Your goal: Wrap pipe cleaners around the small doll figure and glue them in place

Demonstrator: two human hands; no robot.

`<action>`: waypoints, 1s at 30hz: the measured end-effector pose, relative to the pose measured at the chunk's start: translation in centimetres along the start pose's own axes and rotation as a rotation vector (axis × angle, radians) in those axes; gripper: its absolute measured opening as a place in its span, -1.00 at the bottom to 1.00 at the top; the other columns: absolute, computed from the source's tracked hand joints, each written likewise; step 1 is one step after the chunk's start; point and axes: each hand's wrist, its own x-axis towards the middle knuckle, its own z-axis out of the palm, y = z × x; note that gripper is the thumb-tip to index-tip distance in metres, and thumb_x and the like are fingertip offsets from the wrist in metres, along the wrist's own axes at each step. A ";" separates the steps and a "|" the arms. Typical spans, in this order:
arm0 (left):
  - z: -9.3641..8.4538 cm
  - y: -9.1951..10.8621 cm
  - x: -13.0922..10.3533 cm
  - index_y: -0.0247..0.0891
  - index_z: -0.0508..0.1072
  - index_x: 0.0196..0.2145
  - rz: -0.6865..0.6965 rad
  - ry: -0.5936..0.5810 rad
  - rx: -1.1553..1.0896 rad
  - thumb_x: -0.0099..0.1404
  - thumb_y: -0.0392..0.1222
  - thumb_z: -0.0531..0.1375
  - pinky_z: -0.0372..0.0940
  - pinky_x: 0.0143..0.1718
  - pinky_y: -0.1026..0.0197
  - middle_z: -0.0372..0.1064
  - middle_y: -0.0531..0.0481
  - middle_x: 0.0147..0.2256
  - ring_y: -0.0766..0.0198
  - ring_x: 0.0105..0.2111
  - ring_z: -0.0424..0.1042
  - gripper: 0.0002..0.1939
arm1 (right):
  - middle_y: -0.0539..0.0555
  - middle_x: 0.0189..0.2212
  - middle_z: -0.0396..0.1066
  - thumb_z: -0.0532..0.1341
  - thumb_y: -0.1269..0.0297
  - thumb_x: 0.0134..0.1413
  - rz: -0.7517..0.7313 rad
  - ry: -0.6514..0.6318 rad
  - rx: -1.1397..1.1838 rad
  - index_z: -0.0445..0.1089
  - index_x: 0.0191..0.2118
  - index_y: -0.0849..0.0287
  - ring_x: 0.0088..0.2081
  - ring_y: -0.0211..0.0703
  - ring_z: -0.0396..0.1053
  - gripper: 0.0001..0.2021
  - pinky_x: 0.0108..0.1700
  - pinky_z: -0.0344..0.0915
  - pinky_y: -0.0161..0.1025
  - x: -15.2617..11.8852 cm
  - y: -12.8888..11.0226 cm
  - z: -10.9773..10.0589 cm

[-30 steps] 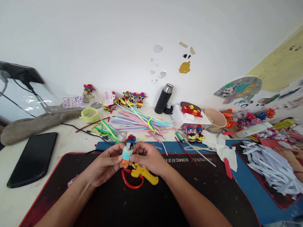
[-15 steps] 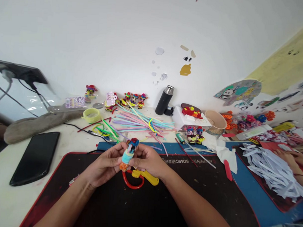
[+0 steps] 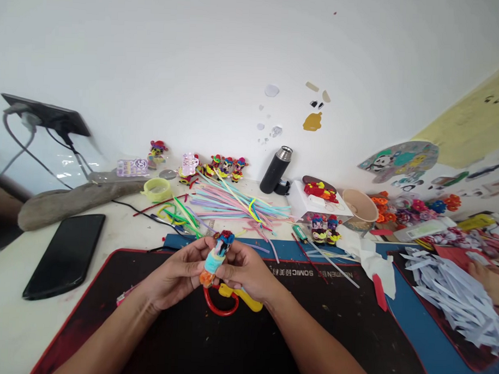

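Between my two hands is a small pipe-cleaner doll [image 3: 213,262], upright and slightly tilted, with a red and blue top, a light blue middle and an orange base. My left hand [image 3: 179,274] pinches it from the left with thumb and fingers. From the right, my right hand [image 3: 244,271] has its thumb against the light blue part and its fingers behind. Just below, a red-handled tool [image 3: 221,312] and a yellow-handled tool [image 3: 249,301] lie on the black mat [image 3: 227,350], partly hidden by my hands.
Pastel pipe cleaners [image 3: 232,200] are spread behind the mat, near finished dolls [image 3: 228,167] and a black flask [image 3: 277,169]. A black phone [image 3: 67,254] lies at left. White paper strips [image 3: 454,298] and another person's hand [image 3: 486,280] are at right.
The whole view has shifted, so the scene sits slightly further right and lower. Both hands keep their hold on the doll, with little visible movement.
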 end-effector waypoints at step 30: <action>0.0 -0.4 0.0 -0.22 0.55 0.00 0.007 -0.058 -0.041 0.29 -0.29 0.43 0.58 -0.34 0.29 0.61 -0.06 -0.21 0.17 -0.30 0.68 -0.67 | -0.01 -0.46 0.51 0.60 0.05 -0.08 -0.028 0.021 0.057 0.53 0.05 0.13 -0.63 -0.41 0.18 -0.42 -0.63 -0.10 -0.42 0.2 0.7 0.0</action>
